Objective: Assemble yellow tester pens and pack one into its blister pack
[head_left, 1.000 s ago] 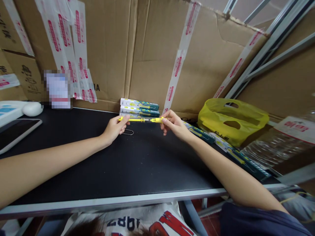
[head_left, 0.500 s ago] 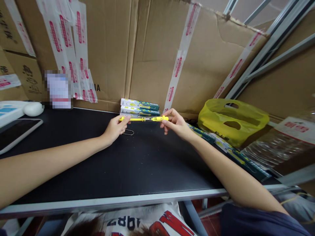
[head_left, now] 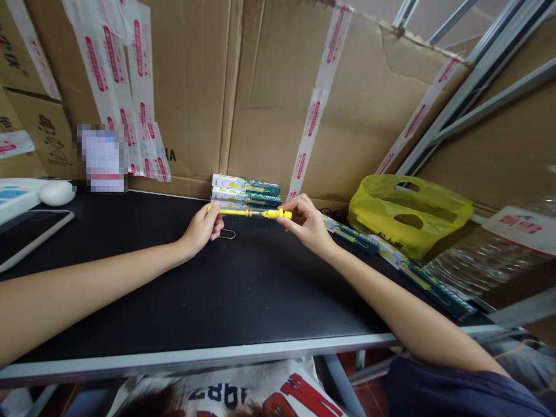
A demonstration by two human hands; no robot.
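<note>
A slim yellow pen-like tool with a clear middle tube (head_left: pixel 256 214) is held level above the black table; its exact kind I cannot make out. My left hand (head_left: pixel 204 225) pinches its left end between thumb and fingers. At the thicker yellow right end, the thumb and fingertips of my right hand (head_left: pixel 308 223) are closed around it. Below the tool, close to my left fingers, a thin U-shaped metal wire (head_left: pixel 227 234) lies on the table. Just behind the tool are stacked narrow printed boxes (head_left: pixel 246 190), partly covered by it.
More narrow boxes (head_left: pixel 351 236) lie along the right side, beside a yellow plastic bag (head_left: pixel 408 217) and a clear plastic package (head_left: pixel 473 255). At left are a phone (head_left: pixel 35 240) and a white device (head_left: pixel 19 197). Taped cardboard (head_left: pixel 269 98) walls the back; a metal rail (head_left: pixel 208 354) edges the front.
Both hands and the tool have shifted slightly left in the picture. The grip at both ends stays much the same.
</note>
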